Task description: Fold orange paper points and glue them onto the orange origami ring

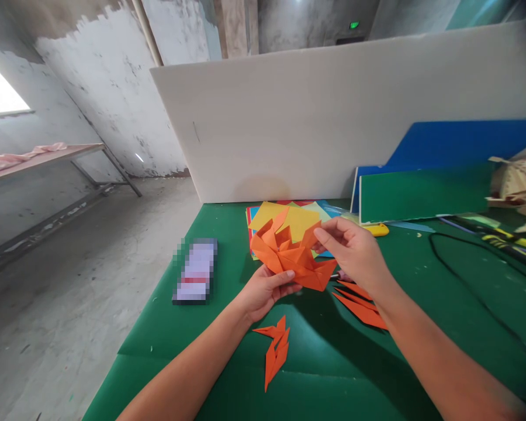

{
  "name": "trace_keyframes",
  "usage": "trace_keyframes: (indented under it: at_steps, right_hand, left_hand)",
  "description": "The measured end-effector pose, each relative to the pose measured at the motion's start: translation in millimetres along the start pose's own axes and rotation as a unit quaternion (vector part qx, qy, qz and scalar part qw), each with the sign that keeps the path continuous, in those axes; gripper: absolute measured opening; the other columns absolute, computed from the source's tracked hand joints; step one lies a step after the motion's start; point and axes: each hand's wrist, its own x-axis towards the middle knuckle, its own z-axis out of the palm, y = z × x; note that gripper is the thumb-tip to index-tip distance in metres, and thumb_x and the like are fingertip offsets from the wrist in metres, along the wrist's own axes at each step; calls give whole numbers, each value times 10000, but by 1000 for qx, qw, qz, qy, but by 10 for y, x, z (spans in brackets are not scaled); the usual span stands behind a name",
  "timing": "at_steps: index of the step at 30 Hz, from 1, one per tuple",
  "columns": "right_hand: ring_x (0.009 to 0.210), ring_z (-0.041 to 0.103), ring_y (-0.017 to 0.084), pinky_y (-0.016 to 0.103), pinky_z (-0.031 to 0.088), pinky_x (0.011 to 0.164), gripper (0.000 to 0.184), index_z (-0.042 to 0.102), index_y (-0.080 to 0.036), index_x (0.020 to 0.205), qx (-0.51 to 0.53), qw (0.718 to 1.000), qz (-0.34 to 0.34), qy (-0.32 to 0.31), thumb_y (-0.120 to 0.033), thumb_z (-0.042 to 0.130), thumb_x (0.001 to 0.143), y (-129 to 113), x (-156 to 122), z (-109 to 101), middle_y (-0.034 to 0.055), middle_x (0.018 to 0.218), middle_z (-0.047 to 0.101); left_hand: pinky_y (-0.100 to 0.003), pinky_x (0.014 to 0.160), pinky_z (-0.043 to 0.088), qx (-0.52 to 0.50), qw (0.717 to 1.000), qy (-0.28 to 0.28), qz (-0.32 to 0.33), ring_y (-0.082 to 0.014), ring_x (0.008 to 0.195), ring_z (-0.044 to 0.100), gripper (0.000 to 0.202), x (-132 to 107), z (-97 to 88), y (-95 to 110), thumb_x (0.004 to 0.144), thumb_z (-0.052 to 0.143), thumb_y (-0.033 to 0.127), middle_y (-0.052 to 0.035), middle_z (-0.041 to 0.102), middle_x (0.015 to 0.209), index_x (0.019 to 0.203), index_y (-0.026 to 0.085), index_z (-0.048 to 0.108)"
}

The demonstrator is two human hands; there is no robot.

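Observation:
Both hands hold an orange folded-paper assembly of several pointed units above the green table. My left hand grips its lower left from underneath, thumb on top. My right hand pinches a raised point at its upper right between thumb and fingers. Loose orange folded units lie on the table below my left hand. More orange folded pieces lie under my right forearm.
A stack of coloured paper sheets lies behind the assembly. A blurred flat object sits at the table's left. A white board stands at the back, blue and green boards lean right, with a black cable and a yellow tool.

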Motion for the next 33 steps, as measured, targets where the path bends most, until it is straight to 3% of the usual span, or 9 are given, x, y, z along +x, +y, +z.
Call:
trace_keyframes:
  at_steps: [21,26,28,33]
  right_hand:
    - [657,648,173,332,566,650,295,591,-198,827,10,1000,-7,-10,-486,647,795,30,-9,11,31,753,665]
    - [892,659,216,366,554,797,406,520,-222,1034,-10,997,-16,-75,-415,724,741,100,-15,27,59,977,673]
    - [873,671,215,376,556,801,486,459,-242,1095,-17,994,3,-108,-367,741,720,98,-28,46,44,972,678]
    - [830,695,217,361,564,744,422,435,-270,1103,-33,992,23,-122,-273,670,753,38,-66,82,9,891,692]
  left_hand:
    - [-300,807,567,-7,1000,5,-8,-192,910,681,335,2,-2,-16,753,738,128,-91,702,1056,1075,152,647]
    - [-299,796,568,-9,1000,9,-4,-170,855,675,230,6,-7,-16,757,733,125,-79,708,991,982,129,685]
    - [-302,803,566,-13,1000,4,-5,-168,860,672,228,9,-10,-17,761,729,117,-75,708,992,985,133,688]
    - [-319,829,554,-20,1000,-2,-9,-180,901,670,249,9,-10,-21,760,728,103,-75,705,1027,1001,143,681]
